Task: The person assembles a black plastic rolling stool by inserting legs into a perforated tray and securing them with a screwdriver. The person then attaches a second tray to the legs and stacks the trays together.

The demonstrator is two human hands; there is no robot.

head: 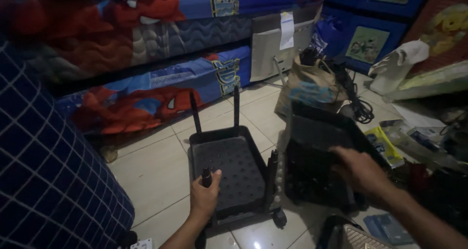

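Down on the tiled floor [156, 166], seen from the head camera, our only view, we have a black perforated tray [229, 168] lying flat between our two hands, its long axis running away from us toward the stacked mattresses [146, 39]. Thin black posts rise from its corners: two at the far end and a shorter one at the right near corner. Our left hand [204, 195] sits at the near left corner, fingers curled shut around the near left post [206, 177], whose top pokes up above the knuckles. So this hand is directly on the tray, with the post upright in its grasp.

Our right hand [360, 171] is to the right, well apart from that post, spread palm-down over a second stack of black trays [317, 166]; the fingers are loosely open, and we cannot tell whether they grip the rim or only rest on it. The perforated tray holds nothing that we can see. Behind the stack stands a brown paper bag [307, 85] with dark cables [353, 100] spilling out of it.
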